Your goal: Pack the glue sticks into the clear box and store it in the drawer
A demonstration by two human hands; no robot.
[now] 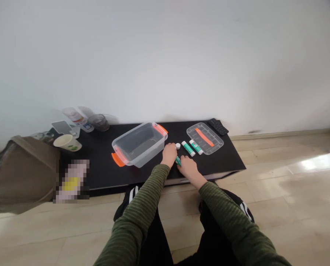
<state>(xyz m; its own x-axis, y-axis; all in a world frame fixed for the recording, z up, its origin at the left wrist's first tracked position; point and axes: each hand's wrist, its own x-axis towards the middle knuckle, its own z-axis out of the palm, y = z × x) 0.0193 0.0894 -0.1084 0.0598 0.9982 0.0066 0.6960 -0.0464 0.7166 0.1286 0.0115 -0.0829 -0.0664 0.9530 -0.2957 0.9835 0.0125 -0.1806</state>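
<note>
A green and white glue stick (178, 160) is partly hidden between my two hands, low over the front of the black table. My right hand (189, 169) has its fingers closed on it. Beside its upper end, my left hand (169, 154) is curled with the fingers pressed together; what they grip is hidden. A small white cap (177, 146) sits just past the left fingertips. Two more glue sticks, a nearer one (188, 148) and another (196, 146), lie side by side to the right. Left of my hands stands a clear plastic box (142, 145) with orange handles.
The box's clear lid (217, 142) with an orange handle lies at right, near a black remote-like object (218, 126). Leftward on the black table (104, 173) are a paper cup (67, 143), a dark glass (98, 122), a white bottle (77, 119) and a brown bag (23, 173).
</note>
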